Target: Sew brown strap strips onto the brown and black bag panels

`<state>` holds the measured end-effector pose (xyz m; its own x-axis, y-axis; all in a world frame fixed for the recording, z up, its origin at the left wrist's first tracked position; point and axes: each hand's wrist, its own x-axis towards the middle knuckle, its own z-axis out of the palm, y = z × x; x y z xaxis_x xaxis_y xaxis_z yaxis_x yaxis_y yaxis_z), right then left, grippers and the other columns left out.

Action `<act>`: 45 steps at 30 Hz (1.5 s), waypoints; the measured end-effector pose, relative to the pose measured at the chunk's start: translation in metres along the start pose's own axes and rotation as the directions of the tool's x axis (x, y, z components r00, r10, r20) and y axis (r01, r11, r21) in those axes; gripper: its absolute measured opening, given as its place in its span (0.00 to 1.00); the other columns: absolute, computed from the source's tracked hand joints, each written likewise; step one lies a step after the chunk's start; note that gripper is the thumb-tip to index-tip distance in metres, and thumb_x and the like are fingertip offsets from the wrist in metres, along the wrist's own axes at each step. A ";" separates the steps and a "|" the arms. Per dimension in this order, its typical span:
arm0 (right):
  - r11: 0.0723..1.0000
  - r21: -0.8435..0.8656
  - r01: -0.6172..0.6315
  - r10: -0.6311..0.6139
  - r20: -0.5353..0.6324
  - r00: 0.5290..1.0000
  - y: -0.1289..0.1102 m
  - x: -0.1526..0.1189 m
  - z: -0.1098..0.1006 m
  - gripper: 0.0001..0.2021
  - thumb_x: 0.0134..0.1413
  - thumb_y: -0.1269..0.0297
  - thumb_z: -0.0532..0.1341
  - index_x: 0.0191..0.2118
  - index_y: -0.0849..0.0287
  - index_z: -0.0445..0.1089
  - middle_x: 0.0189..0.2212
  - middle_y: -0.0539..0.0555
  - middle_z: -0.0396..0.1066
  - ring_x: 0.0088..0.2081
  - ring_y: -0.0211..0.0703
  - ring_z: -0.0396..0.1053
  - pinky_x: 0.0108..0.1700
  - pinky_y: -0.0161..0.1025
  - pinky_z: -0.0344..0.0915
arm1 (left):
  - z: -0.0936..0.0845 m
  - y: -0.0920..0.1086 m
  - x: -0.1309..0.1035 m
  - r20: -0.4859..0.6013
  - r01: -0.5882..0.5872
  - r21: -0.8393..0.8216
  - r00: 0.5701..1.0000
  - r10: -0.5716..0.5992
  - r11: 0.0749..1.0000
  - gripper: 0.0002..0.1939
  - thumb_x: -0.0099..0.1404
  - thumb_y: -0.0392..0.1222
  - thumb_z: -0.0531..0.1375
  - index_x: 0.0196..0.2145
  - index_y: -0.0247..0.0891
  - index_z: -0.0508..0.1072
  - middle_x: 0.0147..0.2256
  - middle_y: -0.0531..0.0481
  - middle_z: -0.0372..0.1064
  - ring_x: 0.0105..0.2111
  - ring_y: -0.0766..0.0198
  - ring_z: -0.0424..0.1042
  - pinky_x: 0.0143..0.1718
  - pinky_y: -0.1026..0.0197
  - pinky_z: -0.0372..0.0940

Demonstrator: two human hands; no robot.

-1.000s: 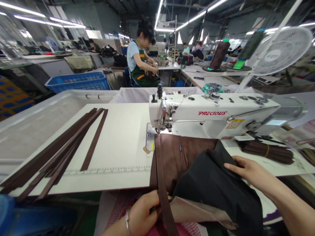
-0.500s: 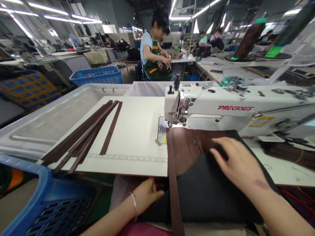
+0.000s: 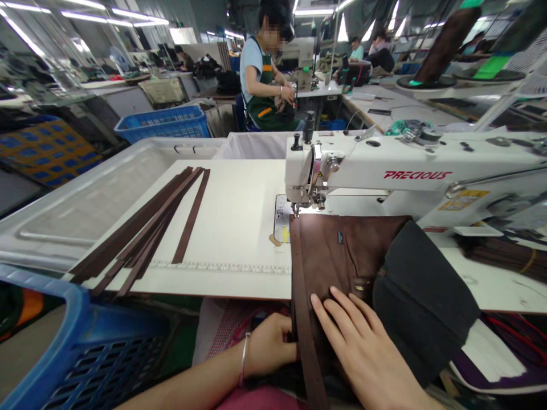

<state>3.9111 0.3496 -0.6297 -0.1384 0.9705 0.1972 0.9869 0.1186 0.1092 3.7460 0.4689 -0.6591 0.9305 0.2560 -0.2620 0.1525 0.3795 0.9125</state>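
Observation:
A brown fabric panel [image 3: 318, 259] with a small dark label lies under the needle area of the white sewing machine [image 3: 337, 165]. Along its left edge runs a long brown strip [image 3: 304, 319], hanging down toward my lap. My left hand [image 3: 271, 346] is closed at that edge, fingertips partly hidden behind the fabric. Spread flat on the panel, just right of the strip, rests my right hand [image 3: 363, 341]. To its right, a black section of fabric [image 3: 423, 296] is folded back beside a short zipper piece [image 3: 361, 287].
Several loose brown strips [image 3: 145, 228] lie on the white table [image 3: 239, 228] at left, behind a printed ruler. A blue basket [image 3: 81, 341] stands front left, a white bin [image 3: 106, 182] beyond it. Across the machine, a co-worker [image 3: 265, 80] sits with hands on fabric.
My right hand has moved left and down from the black fabric onto the brown panel. The black part is now folded to the right, exposing more brown. My left hand shifted slightly right to the edge.

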 end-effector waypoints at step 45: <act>0.941 0.251 0.228 -0.208 -0.106 0.972 0.023 0.016 -0.032 0.27 0.45 0.73 0.51 0.54 0.60 0.68 0.57 0.51 0.63 0.57 0.42 0.62 0.54 0.42 0.67 | -0.065 0.099 0.024 0.163 -0.261 0.944 0.902 0.399 0.203 0.17 0.72 0.42 0.48 0.41 0.32 0.75 0.44 0.45 0.73 0.48 0.60 0.69 0.53 0.54 0.62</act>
<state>3.9286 0.3613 -0.5929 -0.3484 0.8970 0.2722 0.9175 0.3858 -0.0967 3.7614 0.5701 -0.5958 0.9548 0.2372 0.1792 0.1026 -0.8287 0.5502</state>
